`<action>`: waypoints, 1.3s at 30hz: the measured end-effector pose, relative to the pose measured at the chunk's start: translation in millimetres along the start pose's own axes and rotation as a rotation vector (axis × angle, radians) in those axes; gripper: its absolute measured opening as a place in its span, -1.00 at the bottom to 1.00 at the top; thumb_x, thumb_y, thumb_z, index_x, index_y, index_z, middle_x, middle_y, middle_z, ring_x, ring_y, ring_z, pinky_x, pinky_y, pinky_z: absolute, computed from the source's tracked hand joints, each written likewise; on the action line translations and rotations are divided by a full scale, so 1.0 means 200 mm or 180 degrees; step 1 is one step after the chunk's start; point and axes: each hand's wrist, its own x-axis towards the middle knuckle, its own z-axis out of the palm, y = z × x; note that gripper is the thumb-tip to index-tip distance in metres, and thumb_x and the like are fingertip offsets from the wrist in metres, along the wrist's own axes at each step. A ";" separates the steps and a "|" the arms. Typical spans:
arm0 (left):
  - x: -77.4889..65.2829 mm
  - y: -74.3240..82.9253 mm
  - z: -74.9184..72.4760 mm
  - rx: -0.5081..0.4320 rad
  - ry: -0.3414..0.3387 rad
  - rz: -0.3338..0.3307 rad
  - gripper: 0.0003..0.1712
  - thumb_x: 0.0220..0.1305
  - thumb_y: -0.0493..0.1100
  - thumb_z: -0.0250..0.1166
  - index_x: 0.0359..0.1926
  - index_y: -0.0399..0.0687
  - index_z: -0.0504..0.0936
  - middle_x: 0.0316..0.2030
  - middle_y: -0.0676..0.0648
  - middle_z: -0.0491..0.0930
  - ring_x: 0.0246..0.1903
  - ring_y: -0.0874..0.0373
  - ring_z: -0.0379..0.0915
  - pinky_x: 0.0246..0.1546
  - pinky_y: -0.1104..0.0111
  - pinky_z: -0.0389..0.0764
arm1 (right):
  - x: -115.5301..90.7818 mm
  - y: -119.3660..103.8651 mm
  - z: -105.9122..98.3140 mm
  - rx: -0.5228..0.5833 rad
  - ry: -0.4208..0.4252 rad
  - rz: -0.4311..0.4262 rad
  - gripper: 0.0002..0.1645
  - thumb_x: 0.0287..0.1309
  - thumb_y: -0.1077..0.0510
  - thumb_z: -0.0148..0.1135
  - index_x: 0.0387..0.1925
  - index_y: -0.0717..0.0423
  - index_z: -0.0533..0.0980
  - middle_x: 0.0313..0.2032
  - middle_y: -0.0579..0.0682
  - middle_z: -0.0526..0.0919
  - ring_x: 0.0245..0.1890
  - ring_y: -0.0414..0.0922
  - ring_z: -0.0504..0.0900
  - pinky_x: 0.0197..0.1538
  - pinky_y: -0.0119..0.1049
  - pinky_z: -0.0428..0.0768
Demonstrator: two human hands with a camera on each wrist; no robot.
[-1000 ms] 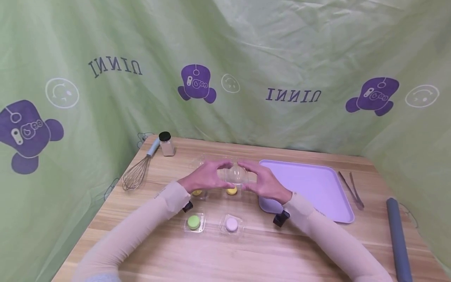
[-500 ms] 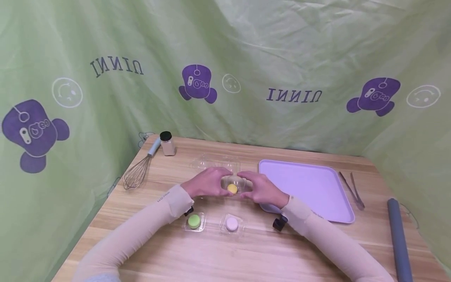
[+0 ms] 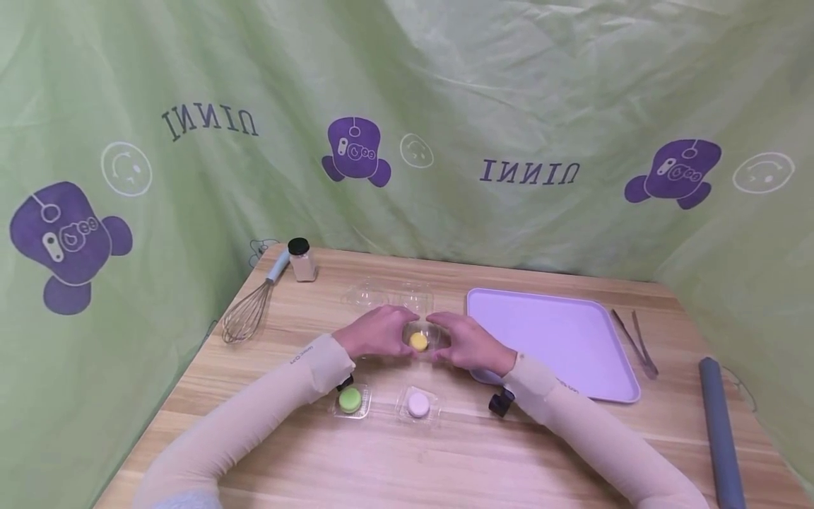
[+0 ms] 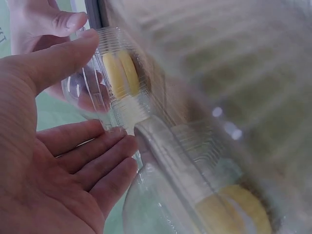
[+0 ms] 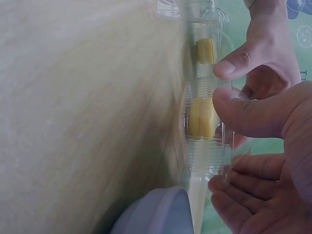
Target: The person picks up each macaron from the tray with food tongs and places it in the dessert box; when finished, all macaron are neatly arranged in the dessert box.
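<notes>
A clear domed plastic lid point(image 4: 78, 92) sits over a yellow macaron point(image 3: 418, 341) on its clear base. My left hand point(image 3: 381, 332) grips the lid's left side, thumb near and fingers on the far side. From the right, my right hand point(image 3: 470, 341) holds the same lid, with its thumb close to the left thumb. Beside this pack, another yellow macaron point(image 5: 206, 50) lies in clear plastic; in the head view the left hand hides it. Nearer me are a green macaron point(image 3: 350, 400) and a pale pink macaron point(image 3: 417, 404) on clear bases.
Clear domed plastic pieces point(image 3: 367, 293) lie behind the hands. A purple tray point(image 3: 547, 332) is to the right, then metal tongs point(image 3: 636, 343) and a grey-blue roller point(image 3: 721, 431). At the back left are a whisk point(image 3: 249, 311) and a black-capped jar point(image 3: 302, 260).
Both hands have come down and slightly nearer with the clear lid, from above and behind the yellow macaron to around it. In the last half second they shift only slightly.
</notes>
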 end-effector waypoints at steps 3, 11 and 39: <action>0.00 0.00 0.01 -0.0044 -0.0036 -0.0065 -0.16 0.01 0.03 0.56 0.30 -0.20 0.53 0.21 -0.18 0.64 0.09 -0.02 0.64 0.21 0.20 0.66 | 0.01 -0.01 0.00 0.0017 -0.0018 -0.0028 -0.09 -0.10 0.12 0.60 0.32 0.27 0.44 0.26 0.19 0.60 0.28 0.13 0.58 0.39 0.03 0.54; 0.00 -0.01 0.02 -0.0128 -0.0080 -0.0105 -0.16 -0.01 -0.03 0.57 0.29 -0.27 0.53 0.08 -0.20 0.71 -0.52 0.31 0.44 -0.19 0.45 0.66 | 0.02 -0.02 0.02 0.0022 -0.0093 0.0133 -0.08 -0.12 0.09 0.62 0.32 0.21 0.46 0.26 0.15 0.61 0.28 0.09 0.59 0.39 0.00 0.55; -0.02 0.02 0.03 0.0044 -0.0090 -0.0234 -0.08 -0.09 0.08 0.61 0.29 -0.17 0.52 0.21 -0.15 0.63 0.17 -0.05 0.59 0.23 0.13 0.64 | 0.03 -0.02 0.01 0.0100 -0.0180 0.0063 -0.04 -0.15 0.11 0.62 0.32 0.25 0.41 0.29 0.20 0.57 0.27 0.11 0.58 0.38 0.01 0.56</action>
